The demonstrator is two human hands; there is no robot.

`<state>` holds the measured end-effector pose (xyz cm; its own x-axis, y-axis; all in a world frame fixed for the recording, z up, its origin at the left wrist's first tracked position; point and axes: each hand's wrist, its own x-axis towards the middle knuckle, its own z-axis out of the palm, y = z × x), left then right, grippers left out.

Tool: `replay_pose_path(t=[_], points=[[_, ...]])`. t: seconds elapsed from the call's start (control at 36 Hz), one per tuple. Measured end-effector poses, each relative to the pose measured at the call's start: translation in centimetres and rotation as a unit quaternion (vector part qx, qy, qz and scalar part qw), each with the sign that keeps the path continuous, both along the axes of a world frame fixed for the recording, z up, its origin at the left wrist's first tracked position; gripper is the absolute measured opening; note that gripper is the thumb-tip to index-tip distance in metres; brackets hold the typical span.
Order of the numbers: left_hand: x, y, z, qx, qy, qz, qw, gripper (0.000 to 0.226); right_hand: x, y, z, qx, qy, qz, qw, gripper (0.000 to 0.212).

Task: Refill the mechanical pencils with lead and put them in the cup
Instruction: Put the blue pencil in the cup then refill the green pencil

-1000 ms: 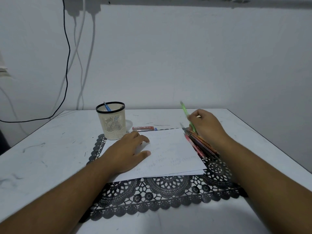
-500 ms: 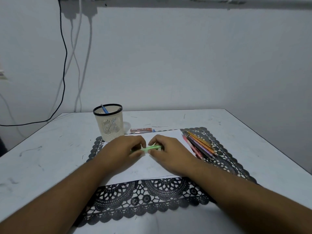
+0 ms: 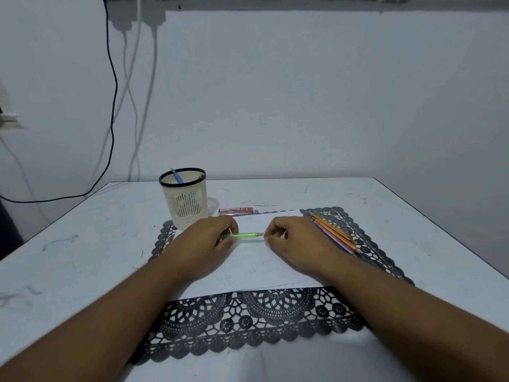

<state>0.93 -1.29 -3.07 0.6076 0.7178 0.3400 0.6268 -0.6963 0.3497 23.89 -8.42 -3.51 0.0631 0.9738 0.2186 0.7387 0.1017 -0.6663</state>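
Green pencil [image 3: 242,236] lies left-right over desk middle; left hand [image 3: 205,244] grips barrel, right hand [image 3: 292,241] pinches its right end.

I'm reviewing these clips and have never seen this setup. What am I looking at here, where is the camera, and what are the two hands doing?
There is no machine: a person wears one camera on the head, looking down at their own arms. The left hand grips a green mechanical pencil lying sideways; the right hand pinches at its end, though what it holds is too small to tell. Both work over a white paper sheet on a black lace mat on a white table. A mesh cup holds a blue pencil. Behind the sheet lies a red lead case; more pencils wait at right.
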Motion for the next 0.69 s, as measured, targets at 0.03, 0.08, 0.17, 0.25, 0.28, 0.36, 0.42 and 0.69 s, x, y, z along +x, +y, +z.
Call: replay_pose_path(t=[0.03,0.08,0.17,0.25,0.28,0.36,0.42,0.69], points=[[-0.01,0.02,0.00,0.001,0.001,-0.001,1.000,0.010,0.03,0.04,-0.02,0.002,0.002,0.001,1.000,0.011],[0.01,-0.03,-0.01,0.003,0.004,-0.004,1.000,0.010,0.04,0.08,-0.07,0.004,0.003,0.006,1.000,0.011],[0.01,-0.05,0.01,0.003,0.002,-0.006,1.000,0.011,-0.15,0.11,-0.06,0.009,-0.002,0.012,1.000,0.013],[0.04,-0.09,0.13,0.002,0.000,-0.008,1.000,0.011,-0.35,0.21,-0.07,0.020,-0.002,0.011,1.000,0.013],[0.04,-0.11,0.13,0.003,0.003,-0.008,1.000,0.010,-0.35,0.27,-0.14,0.024,0.002,0.011,1.000,0.011],[-0.01,-0.02,-0.03,0.005,0.008,-0.006,1.000,0.009,-0.28,0.48,-0.44,0.032,0.009,0.014,0.999,0.008],[-0.01,0.02,-0.09,0.006,0.009,-0.006,1.000,0.008,-0.23,0.53,-0.54,0.034,0.006,0.018,0.999,0.008],[-0.07,0.18,-0.17,0.006,0.018,-0.017,1.000,0.007,-0.14,0.77,-0.73,0.030,-0.006,0.028,0.999,0.010]])
